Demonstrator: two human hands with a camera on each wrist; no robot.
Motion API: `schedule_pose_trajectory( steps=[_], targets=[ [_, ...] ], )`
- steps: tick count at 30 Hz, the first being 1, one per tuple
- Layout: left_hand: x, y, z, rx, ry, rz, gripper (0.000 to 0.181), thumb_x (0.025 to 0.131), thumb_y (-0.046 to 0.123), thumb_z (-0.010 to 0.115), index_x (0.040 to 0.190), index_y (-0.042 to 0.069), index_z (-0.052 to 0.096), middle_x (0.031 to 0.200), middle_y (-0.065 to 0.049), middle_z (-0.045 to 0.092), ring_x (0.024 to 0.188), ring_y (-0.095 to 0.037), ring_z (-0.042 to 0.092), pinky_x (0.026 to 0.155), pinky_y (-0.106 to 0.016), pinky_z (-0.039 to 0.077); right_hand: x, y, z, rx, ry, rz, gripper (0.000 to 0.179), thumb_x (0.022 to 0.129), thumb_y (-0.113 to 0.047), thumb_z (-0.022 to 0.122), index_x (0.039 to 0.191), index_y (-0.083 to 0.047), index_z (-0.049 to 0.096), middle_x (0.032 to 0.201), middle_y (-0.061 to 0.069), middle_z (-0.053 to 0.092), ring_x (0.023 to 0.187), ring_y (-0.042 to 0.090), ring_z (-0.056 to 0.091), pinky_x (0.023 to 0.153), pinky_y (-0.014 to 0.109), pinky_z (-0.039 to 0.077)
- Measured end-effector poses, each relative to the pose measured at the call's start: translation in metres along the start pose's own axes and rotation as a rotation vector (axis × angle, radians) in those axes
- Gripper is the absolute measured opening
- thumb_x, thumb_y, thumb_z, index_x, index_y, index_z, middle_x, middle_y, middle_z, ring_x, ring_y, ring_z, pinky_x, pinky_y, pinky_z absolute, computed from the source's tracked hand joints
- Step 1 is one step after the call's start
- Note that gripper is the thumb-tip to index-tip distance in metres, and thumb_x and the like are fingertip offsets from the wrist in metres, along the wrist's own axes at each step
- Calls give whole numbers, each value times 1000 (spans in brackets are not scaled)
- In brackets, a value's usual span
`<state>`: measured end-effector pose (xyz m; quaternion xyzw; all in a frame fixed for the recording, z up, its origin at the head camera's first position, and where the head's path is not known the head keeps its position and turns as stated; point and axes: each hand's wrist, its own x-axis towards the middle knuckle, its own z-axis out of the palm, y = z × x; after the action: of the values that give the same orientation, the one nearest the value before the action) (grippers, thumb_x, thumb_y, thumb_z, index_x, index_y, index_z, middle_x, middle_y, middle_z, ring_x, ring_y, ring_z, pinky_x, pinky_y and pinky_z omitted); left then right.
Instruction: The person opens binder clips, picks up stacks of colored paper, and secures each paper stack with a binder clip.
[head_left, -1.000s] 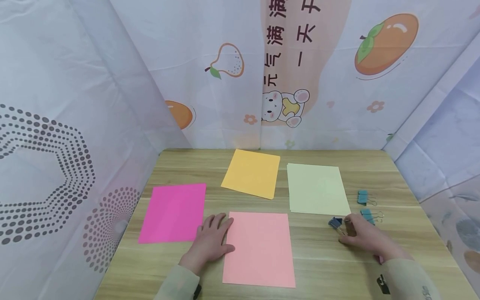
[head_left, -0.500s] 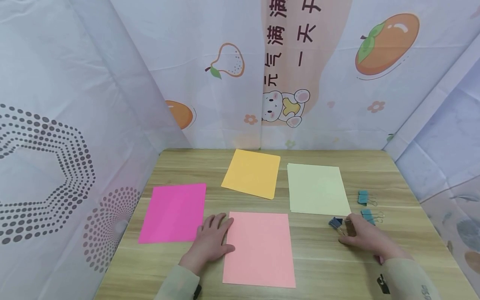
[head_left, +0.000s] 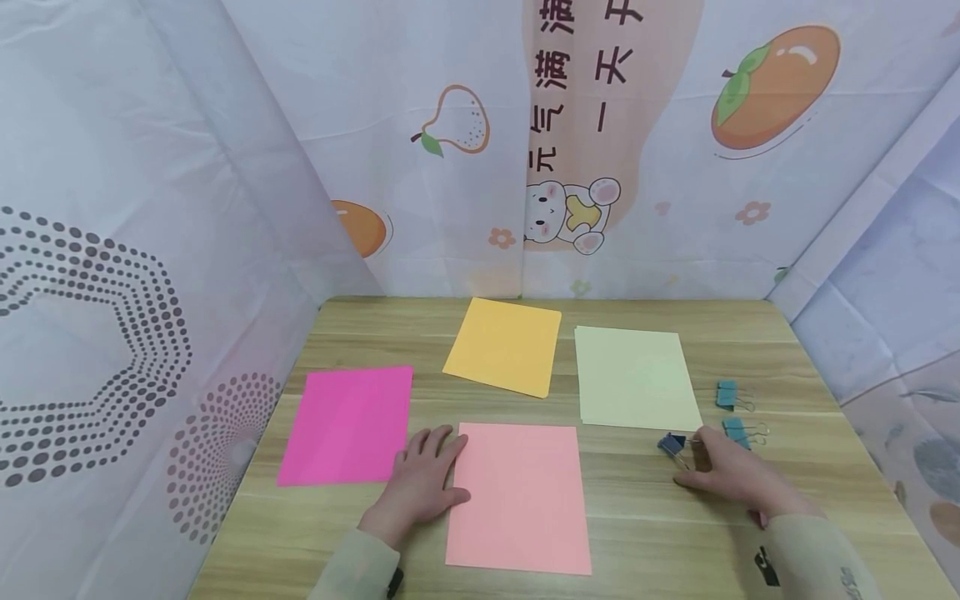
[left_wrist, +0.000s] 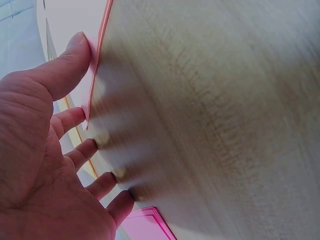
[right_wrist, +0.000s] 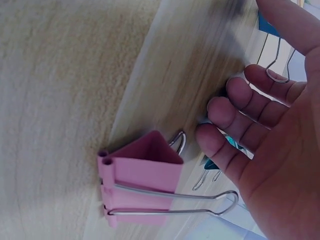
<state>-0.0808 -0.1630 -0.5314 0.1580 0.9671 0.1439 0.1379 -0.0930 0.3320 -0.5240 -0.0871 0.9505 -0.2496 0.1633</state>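
Note:
My left hand lies spread beside a light pink square paper stack. In the left wrist view its thumb touches the stack's edge, and the other fingertips rest on or near the table. My right hand rests at the right of the table, thumb and fingers apart around the wire handles of a dark blue binder clip; no pinch shows. Behind that hand are two teal binder clips. A pink binder clip stands near the little finger in the right wrist view, mostly hidden in the head view.
A magenta paper stack lies at left, a yellow-orange one at the back middle, and pale green sheets behind the right hand. A black clip-like thing is beside the right sleeve. Printed curtains border the wooden table.

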Motion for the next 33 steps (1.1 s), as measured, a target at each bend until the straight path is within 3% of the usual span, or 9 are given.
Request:
schedule_pose_trajectory(
  steps=[11,33],
  targets=[
    [0,1,-1,-4,-5,4,81,87,50,76,156,20,44,162,-13,32,144,-48,28,104,-70,34,1,-2,-1,29,-36,43,58,81,-47,84,100,-3,51,88,5,53,79,19,48,67,33,43],
    [-1,1,-1,-12,-12,-5,81,88,50,75,156,20,44,163,-12,31,145,-48,27,106,-72,32,2,-1,0,-21,-29,54,54,85,-52,79,93,-7,51,82,3,52,73,18,47,63,34,40]
  ],
)
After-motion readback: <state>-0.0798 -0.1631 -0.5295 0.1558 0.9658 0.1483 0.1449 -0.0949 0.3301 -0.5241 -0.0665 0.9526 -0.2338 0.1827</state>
